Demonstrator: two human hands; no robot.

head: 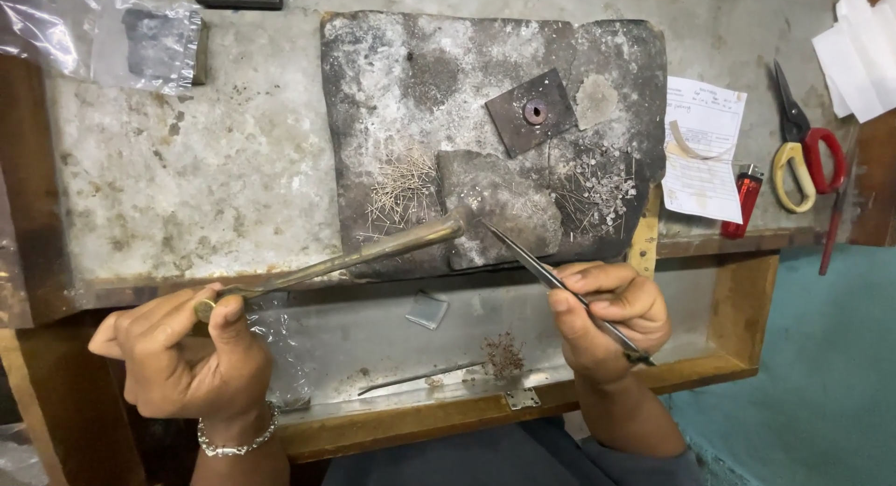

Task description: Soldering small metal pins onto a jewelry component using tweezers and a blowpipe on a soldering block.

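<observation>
Left hand (187,355), fingers closed around a long brass torch pipe (355,255); right hand (607,318) pinches thin steel tweezers (551,276), both tips meeting over a charred grey soldering block (420,85).

Bare forearms, left hand (182,355) — beaded silver bracelet (238,441), right hand (607,323) unadorned

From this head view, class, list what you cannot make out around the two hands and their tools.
- Tip of the tweezers in the right hand: too thin to show whether it grips anything.
- Pin heaps on the dark slab: too small to count.
- Left hand: its fingers hide the end of the metal torch tube.
</observation>
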